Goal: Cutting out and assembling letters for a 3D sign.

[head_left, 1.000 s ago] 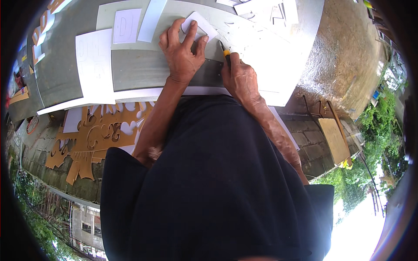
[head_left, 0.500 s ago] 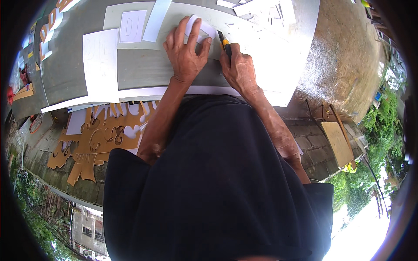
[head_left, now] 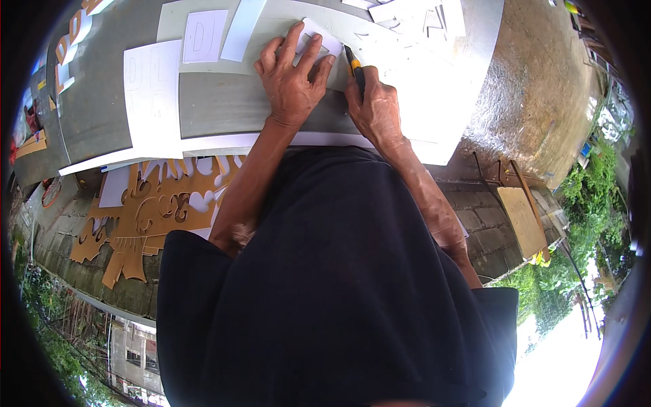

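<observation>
My left hand [head_left: 290, 87] lies with its fingers spread on a small white board piece [head_left: 328, 37], pressing it against a pale sheet on the table. In my right hand [head_left: 377, 112] is a black and yellow utility knife [head_left: 355, 64], its tip at the right edge of that piece. Left of my hands rest a small white card [head_left: 204, 36] with a drawn letter outline and a pale blue strip [head_left: 243, 30]. A larger white sheet [head_left: 152, 81] with faint drawn letters lies farther left.
White offcuts [head_left: 413, 15] are scattered at the far right of the grey table [head_left: 224, 107]. Cut orange letters [head_left: 68, 47] stand at the far left. Below the table edge lie brown cut-out sheets [head_left: 152, 210]. A board [head_left: 522, 222] leans on the right.
The white piece and my left hand have shifted slightly right and turned a little. The knife has moved slightly right too. The whole view has shifted a bit.
</observation>
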Motion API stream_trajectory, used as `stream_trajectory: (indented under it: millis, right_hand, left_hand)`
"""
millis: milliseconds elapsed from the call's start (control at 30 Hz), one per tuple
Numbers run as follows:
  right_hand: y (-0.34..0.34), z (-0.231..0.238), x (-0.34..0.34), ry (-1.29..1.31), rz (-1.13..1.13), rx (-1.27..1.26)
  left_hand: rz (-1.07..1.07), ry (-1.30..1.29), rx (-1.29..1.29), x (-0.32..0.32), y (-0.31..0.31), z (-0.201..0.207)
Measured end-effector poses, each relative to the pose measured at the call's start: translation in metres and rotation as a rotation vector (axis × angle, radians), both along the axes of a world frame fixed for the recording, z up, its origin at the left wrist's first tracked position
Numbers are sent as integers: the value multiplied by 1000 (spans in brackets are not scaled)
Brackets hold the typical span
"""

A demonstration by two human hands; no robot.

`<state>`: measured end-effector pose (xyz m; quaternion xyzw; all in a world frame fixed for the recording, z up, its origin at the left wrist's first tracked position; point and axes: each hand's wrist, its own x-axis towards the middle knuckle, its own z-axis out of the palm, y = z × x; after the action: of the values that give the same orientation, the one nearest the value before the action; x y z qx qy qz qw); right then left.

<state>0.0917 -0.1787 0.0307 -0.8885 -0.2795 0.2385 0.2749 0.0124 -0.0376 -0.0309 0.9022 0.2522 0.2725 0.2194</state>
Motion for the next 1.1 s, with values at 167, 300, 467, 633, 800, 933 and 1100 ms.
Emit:
stream_trajectory:
  millis: [167, 300, 467, 633, 800, 933, 1100]
  right_hand:
    - [-1, -2, 0, 8, 1, -17]
    - [0, -2, -1, -2, 2, -8]
    - [1, -1, -1, -6, 0, -15]
    - [3, 1, -1, 19, -13, -16]
    - [4, -3, -4, -42, 10, -26]
    - [3, -3, -5, -2, -53, -6]
    - [3, -2, -6, -41, -20, -11]
  left_hand:
    - [0, -2, -7, 0, 0, 0]
    - [1, 2, -4, 0, 0, -1]
    - [-5, -15, 17, 0, 1, -3]
    - [-16, -28, 34, 0, 1, -5]
    - [-15, -24, 21, 0, 0, -3]
    - [-18, -34, 21, 1, 1, -3]
    - [0, -26, 9, 1, -1, 4]
